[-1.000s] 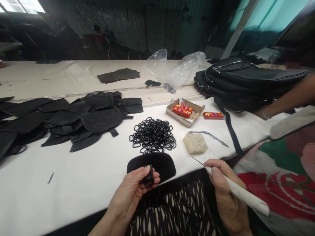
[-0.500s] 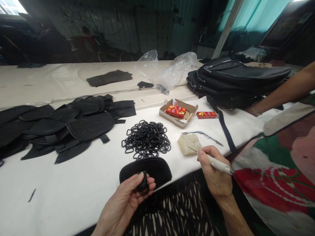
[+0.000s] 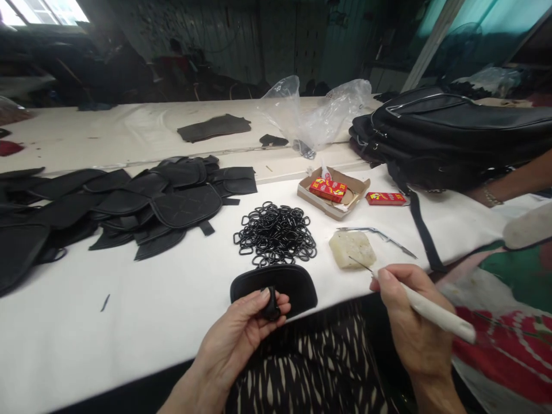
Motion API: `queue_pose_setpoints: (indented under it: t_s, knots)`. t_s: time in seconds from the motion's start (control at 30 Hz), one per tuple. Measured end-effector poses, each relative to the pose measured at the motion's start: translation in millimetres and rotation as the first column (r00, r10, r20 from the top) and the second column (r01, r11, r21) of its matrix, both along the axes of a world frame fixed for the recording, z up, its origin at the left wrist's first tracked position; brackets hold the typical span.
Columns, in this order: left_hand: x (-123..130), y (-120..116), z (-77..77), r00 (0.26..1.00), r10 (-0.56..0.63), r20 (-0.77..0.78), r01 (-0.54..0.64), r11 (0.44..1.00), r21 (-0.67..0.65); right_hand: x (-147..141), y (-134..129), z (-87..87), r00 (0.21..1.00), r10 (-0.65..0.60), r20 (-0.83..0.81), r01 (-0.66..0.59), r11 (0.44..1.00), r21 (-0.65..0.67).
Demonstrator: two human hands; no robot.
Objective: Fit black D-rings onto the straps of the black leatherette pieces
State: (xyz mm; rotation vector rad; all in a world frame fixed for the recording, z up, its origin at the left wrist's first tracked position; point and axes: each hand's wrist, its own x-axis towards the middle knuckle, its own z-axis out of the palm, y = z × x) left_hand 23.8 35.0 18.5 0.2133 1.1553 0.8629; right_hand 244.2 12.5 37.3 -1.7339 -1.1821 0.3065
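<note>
My left hand (image 3: 245, 325) pinches a small folded black strap (image 3: 271, 305) between thumb and fingers, over the near part of a black curved piece (image 3: 297, 287) at the table's front edge. My right hand (image 3: 414, 322) is closed round a white-handled awl (image 3: 440, 313); its thin metal tip points left, at the near side of a yellowish wax block (image 3: 351, 249). Whether the tip touches the block I cannot tell. Just beyond the curved piece lies a heap of black D-rings (image 3: 278, 233).
Overlapping black flaps (image 3: 129, 195) cover the left side. Behind the wax lie tweezers (image 3: 379, 233), an open carton (image 3: 321, 208) and a red box (image 3: 386, 199). A clear bag (image 3: 319, 118) and black bags (image 3: 452, 132) stand farther back. Another person's arm (image 3: 521, 181) reaches in at right.
The view has swung left, so the table things appear farther right. My right hand with the awl has come nearer and the tip has shifted slightly on or over the wax. My left hand keeps its pinch.
</note>
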Motion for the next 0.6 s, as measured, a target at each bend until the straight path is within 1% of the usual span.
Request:
queue_pose_setpoints:
  t_s: [0.07,0.1,0.17,0.23,0.3,0.4,0.5,0.6]
  knots:
    - [-0.8,-1.3,0.5,0.999,-0.015,0.039,0.015,1.0,0.0,-7.9,-10.0,2.2,0.989,0.034,-0.141,-0.037,0.999,-0.021]
    - [-1.2,-1.9,0.5,0.998,-0.019,0.057,0.019,1.0,0.002,-13.0,-14.1,2.0,0.971,0.077,-0.226,-0.086,0.996,-0.03]
    - [-2.2,-3.3,-0.1,0.996,-0.029,0.088,0.028,1.0,0.009,-25.4,-19.6,-0.6,0.905,0.195,-0.379,-0.223,0.974,-0.031]
    - [-3.0,-4.7,-0.8,0.994,-0.032,0.103,0.03,0.999,0.02,-39.0,-21.7,-4.9,0.833,0.296,-0.468,-0.35,0.936,-0.033]
    - [-3.7,-5.8,-1.3,0.993,-0.031,0.112,0.027,0.999,0.038,-50.9,-20.9,-9.8,0.79,0.355,-0.5,-0.431,0.902,-0.04]
    - [-5.2,-6.9,-2.1,0.989,-0.058,0.138,0.048,0.996,0.079,-61.3,-17.0,-16.5,0.766,0.402,-0.502,-0.484,0.874,-0.038]
    - [-6.9,-7.7,-3.4,0.982,-0.096,0.163,0.079,0.991,0.11,-63.6,-14.0,-21.3,0.764,0.394,-0.511,-0.481,0.876,-0.043]
    - [-8.3,-8.2,-5.3,0.979,-0.106,0.176,0.085,0.989,0.12,-64.1,-13.1,-24.4,0.762,0.374,-0.529,-0.474,0.878,-0.063]
